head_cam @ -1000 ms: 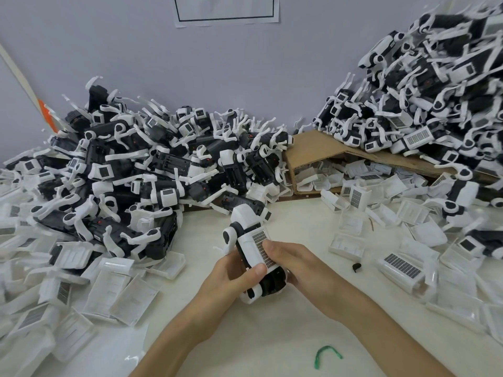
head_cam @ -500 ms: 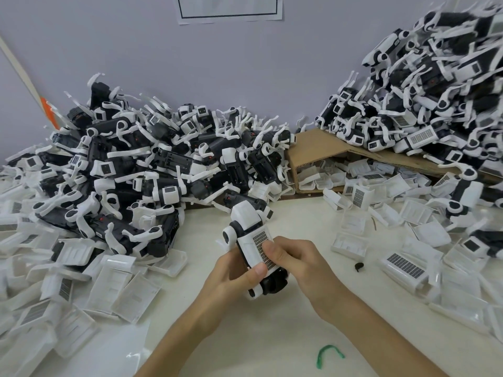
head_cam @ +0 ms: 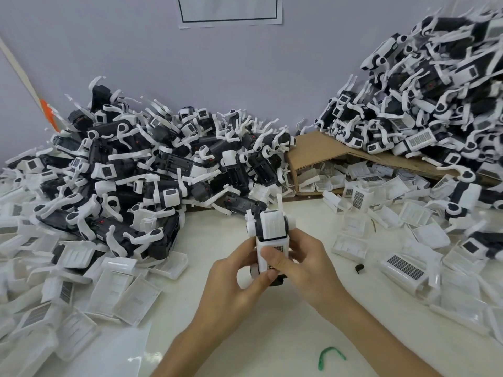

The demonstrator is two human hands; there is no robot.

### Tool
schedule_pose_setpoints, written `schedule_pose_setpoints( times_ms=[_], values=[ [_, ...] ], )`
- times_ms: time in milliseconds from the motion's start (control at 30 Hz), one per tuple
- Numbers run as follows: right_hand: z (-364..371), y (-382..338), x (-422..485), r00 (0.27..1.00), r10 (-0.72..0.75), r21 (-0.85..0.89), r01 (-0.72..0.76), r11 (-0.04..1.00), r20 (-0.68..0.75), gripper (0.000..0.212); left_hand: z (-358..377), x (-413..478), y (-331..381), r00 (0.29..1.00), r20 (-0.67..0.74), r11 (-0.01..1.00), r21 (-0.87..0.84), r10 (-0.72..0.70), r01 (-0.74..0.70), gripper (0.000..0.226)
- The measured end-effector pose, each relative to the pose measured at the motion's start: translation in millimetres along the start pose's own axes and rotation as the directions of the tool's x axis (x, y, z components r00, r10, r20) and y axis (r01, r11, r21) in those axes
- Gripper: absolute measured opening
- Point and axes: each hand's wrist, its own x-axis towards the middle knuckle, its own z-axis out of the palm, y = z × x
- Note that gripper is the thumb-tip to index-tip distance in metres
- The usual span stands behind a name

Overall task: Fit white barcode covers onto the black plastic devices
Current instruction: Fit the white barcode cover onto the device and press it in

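1. White moulded plastic, ribbed across its rounded upper face, caps the black plastic device [head_cam: 270,227], which is held upright between both hands over the pale, smooth table [head_cam: 272,336].
2. The white barcode cover [head_cam: 275,248], a flat rectangular shell printed with a fine dark grid, is laid against the device's lower front, right under the thumbs.
3. The left hand [head_cam: 231,292] is curled round the device's left and lower side, and its thumb is pressed against the cover's lower edge.
4. The right hand [head_cam: 310,268] is clamped round the right side, its thumb laid flat across the printed grid.
5. Beyond the grip and to its left, a tangled heap [head_cam: 149,170] is seen: matte black bodies crossed by curved white arms.
6. Beyond the grip to the right, a brown corrugated cardboard box [head_cam: 326,148] lies on its side. A second heap [head_cam: 435,91] is piled on it, and white shells are seen inside it.
7. Loose covers [head_cam: 122,289], shallow, tray-shaped and semi-translucent, are scattered on both sides of the grip; several show barcode patches.
8. A small black piece [head_cam: 359,268] lies just right of the right hand, and a bent green strip [head_cam: 330,355] lies nearer the person, beside the right forearm.
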Motion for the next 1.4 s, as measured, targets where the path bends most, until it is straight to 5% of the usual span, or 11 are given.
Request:
schedule_pose_setpoints(
  times_ms=[367,500,767,1067,1400],
  values=[
    [-0.5,5.5,0.1,0.998,0.046,0.117,-0.042,0.992,-0.033,0.014,2.5,0.3,-2.0,1.0,-0.015,0.998,0.058,-0.001,0.002,0.025],
    [-0.3,9.4,1.4,0.994,0.106,0.127,-0.108,0.986,0.026,0.03,-0.2,-0.4,-5.6,0.998,-0.052,0.999,0.019,-0.038,0.039,0.029],
    [-1.0,6.2,-0.2,0.999,0.038,-0.082,-0.041,0.996,-0.031,0.031,-0.5,0.2,-7.9,0.991,0.055,0.986,-0.104,-0.126,0.131,0.042],
    [-2.4,8.5,-0.3,0.987,0.119,0.009,-0.121,0.993,0.103,0.039,0.2,3.9,-9.8,0.991,0.027,0.977,-0.164,-0.134,0.137,0.037],
    [1.4,11.7,0.3,0.995,0.086,0.0,-0.086,0.996,0.041,0.036,0.9,5.2,-9.7,0.995,-0.026,0.986,-0.137,-0.096,0.092,0.04]
  ],
)
